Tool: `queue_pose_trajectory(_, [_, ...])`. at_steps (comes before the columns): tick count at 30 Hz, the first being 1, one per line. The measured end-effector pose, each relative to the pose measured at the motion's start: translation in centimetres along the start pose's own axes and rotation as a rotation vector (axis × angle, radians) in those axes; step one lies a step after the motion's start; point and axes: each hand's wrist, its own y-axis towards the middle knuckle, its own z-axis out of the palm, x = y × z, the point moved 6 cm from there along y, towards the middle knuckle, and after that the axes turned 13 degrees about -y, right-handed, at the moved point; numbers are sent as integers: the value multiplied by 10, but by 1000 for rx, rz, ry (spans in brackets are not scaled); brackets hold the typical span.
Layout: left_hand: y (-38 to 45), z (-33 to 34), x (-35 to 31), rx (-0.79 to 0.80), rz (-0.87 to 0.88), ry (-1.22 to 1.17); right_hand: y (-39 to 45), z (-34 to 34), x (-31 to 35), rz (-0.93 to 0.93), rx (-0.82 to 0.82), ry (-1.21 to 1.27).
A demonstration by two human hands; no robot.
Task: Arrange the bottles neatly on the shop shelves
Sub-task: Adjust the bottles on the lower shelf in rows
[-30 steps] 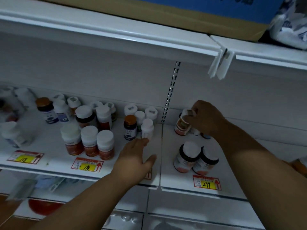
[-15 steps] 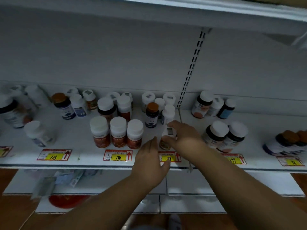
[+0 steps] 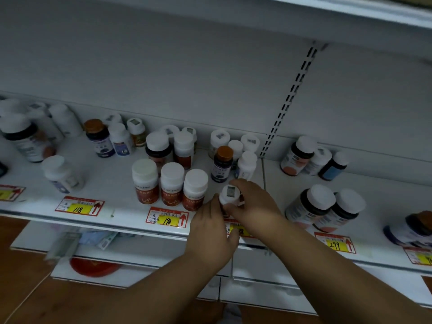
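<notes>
Both hands meet at the front edge of the white shelf [image 3: 117,206], just left of the seam between its two panels. Right hand [image 3: 254,204] curls over a small white-capped bottle [image 3: 230,195], fingers pinching the cap and upper body; the bottle stands upright near the front edge, its lower part hidden by the hands. Left hand [image 3: 210,232] lies against the bottle's left side, fingers loosely together, thumb tucked under toward the shelf lip; whether it actually grips cannot be told.

Just left of the held bottle: a row of three red-labelled bottles [image 3: 169,184], white caps, above the price tag marked 198 [image 3: 167,218]. Behind it, an orange-capped dark bottle [image 3: 222,163]. On the right panel, two dark bottles [image 3: 325,209] lean together near the front edge.
</notes>
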Motion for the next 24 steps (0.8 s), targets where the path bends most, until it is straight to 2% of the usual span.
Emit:
queue_pose_trajectory(2, [0, 0, 0, -4, -7, -4, 0, -1, 0, -11, 38, 14])
queue_pose_trajectory(4, [-1, -1, -1, 0, -20, -36, -3, -9, -1, -8, 6, 78])
queue_pose_trajectory(6, [-2, -6, -3, 14, -37, -67, -3, -28, -10, 16, -156, 141])
queue_pose_trajectory(8, [-5, -14, -7, -2, -24, -73, 8, -47, -22, 44, -297, 77])
queue_pose_trajectory(13, [-12, -33, -27, -44, 49, -43, 60, -43, -34, 62, -145, -223])
queue_pose_trajectory(19, [-15, -44, -36, -36, 126, -57, 62, -39, -40, 102, -200, -184])
queue_pose_trajectory(24, [-18, -44, -36, -5, 175, -46, 60, -34, -38, 4, -157, -231])
